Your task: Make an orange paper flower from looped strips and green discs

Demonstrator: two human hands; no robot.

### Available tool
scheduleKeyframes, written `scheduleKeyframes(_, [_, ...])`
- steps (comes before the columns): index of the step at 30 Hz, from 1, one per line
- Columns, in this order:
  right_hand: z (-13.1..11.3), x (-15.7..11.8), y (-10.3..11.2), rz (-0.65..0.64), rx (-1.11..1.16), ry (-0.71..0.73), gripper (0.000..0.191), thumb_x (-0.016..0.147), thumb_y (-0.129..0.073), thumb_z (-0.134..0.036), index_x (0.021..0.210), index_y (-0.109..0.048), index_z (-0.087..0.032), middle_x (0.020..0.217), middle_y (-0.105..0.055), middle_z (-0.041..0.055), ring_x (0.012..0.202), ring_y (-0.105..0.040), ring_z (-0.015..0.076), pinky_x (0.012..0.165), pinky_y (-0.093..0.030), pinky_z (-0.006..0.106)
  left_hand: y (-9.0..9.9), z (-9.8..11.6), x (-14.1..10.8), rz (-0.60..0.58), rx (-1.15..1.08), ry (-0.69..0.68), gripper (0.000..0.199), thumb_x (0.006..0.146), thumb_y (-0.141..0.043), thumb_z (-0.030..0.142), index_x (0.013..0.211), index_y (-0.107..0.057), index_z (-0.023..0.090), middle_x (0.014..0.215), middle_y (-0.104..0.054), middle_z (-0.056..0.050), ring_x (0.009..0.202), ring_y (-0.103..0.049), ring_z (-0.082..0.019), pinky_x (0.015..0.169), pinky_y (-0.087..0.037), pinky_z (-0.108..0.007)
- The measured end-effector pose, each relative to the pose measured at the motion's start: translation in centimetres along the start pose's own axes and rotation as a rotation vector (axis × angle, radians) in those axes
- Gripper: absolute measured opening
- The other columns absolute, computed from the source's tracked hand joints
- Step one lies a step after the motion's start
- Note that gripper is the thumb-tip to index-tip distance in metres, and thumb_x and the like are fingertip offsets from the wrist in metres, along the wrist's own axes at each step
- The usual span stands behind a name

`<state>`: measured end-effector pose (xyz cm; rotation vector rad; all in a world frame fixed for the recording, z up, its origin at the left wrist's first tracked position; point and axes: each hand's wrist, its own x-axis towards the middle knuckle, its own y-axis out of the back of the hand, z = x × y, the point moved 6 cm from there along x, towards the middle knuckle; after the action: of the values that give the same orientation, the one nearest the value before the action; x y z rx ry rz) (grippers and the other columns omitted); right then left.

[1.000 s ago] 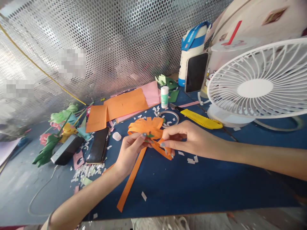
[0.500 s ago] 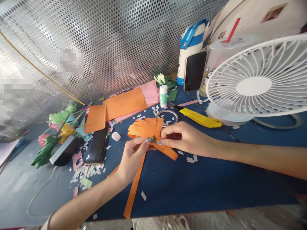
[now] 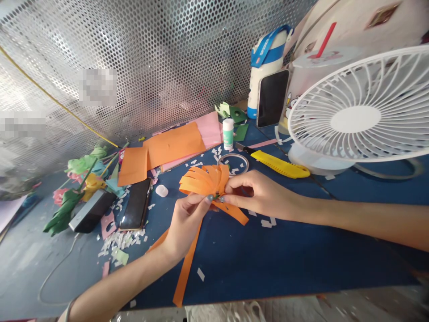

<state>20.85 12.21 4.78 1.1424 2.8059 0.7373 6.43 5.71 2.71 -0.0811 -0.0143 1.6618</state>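
Observation:
Both hands pinch an orange paper flower made of looped strips, held over the blue table. My left hand grips its lower base between thumb and fingers. My right hand closes on the flower's right side, its thumb tip close to the left thumb. A bit of green shows between the thumbs, partly hidden. A loose orange paper strip runs from beneath the left hand toward the table's front edge, and a shorter strip end sticks out below the right hand.
Behind the hands are a glue stick, a tape roll and a yellow utility knife. A white fan stands at right. Orange paper, a phone, paper flowers and white scraps lie at left.
Both hands stay in nearly the same place, still pinching the flower. The left thumb has shifted very slightly; nothing is let go.

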Motion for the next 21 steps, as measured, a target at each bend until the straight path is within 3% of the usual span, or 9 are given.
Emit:
scheduleKeyframes(12, [-0.25,0.04,-0.06,-0.023,-0.023,0.044,0.038,0.09,-0.058,-0.044,0.064,-0.053,-0.017,0.06,-0.048,-0.0028,0.056,-0.039,0.0091,0.054,-0.03,0.025,-0.34,0.19,0.27,0.003,-0.109,0.037,0.029,0.074,-0.08,0.046,0.077,-0.08,0.017,0.076,-0.075,-0.005,0.07,-0.065,-0.016,0.075,-0.055,-0.028])
scheduleKeyframes(21, [0.35,-0.06,0.01,0.006,-0.03,-0.029,0.032,0.084,-0.063,-0.041,0.065,-0.06,-0.016,0.06,-0.052,-0.0011,0.055,-0.044,0.0102,0.053,-0.031,0.025,-0.07,-0.1,0.0,-0.009,0.002,-0.011,0.029,0.08,-0.075,0.045,0.079,-0.081,0.017,0.075,-0.074,-0.005,0.074,-0.064,-0.016,0.077,-0.051,-0.026])
